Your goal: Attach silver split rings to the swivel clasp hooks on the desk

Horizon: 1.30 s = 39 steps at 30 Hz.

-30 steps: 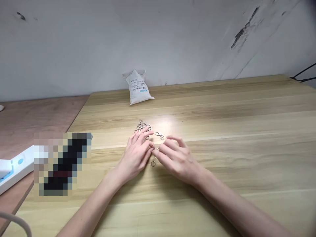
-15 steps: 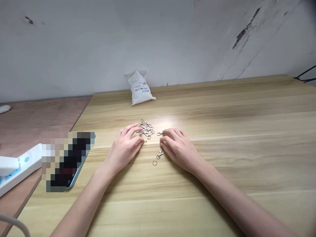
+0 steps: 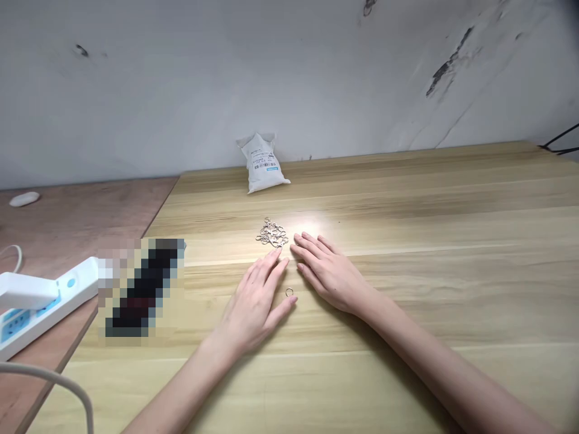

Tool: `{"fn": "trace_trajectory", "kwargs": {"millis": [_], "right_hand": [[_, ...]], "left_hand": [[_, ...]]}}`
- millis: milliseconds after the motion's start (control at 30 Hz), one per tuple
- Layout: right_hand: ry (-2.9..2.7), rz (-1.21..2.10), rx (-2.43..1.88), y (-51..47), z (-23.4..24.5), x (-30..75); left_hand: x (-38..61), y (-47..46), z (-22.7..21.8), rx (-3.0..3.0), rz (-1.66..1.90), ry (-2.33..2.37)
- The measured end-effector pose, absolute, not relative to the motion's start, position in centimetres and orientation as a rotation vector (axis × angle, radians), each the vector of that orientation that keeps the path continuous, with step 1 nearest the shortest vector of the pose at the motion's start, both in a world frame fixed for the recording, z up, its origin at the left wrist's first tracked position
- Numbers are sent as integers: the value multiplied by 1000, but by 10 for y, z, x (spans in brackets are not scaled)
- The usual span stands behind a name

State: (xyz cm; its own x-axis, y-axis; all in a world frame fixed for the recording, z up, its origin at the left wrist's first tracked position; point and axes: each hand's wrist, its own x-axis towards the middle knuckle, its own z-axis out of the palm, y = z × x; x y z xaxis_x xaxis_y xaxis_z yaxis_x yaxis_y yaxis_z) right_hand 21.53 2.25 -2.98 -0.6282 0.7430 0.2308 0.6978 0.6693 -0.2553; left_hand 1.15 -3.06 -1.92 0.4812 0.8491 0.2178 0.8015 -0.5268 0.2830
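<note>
A small heap of silver lobster clasps (image 3: 272,233) lies in the middle of the wooden table (image 3: 407,253). My left hand (image 3: 257,298) is spread just below the heap, its fingertips close to the lowest clasps. Between its thumb and forefinger a single metal ring (image 3: 289,292) lies flat on the wood, near the thumb tip. My right hand (image 3: 328,268) rests to the right of the heap, fingers stretched out and nothing visible in it. Whatever may lie beneath its palm is hidden.
A white plastic package (image 3: 263,166) with a printed label stands against the wall (image 3: 316,78). At the left are a blurred-out dark phone-like object (image 3: 151,289), a white power strip (image 3: 76,286) with a plug, and a grey cable (image 3: 67,383).
My left hand has moved right and down and opened over the ring. The loose clasps by my right hand are no longer seen there; its fingers have straightened. The view has shifted slightly.
</note>
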Motion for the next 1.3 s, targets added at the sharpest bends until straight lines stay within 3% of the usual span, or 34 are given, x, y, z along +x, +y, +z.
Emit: {"fn": "trace_trajectory", "kwargs": {"millis": [467,1300], "right_hand": [[-2468,219,-1044,-7,-33,264],[-2424,136,-1006,25,-24,219]], "left_hand": [[-5,-25,-18,2619,568,1358],[-2,17,-14,2670,700,1351]]}}
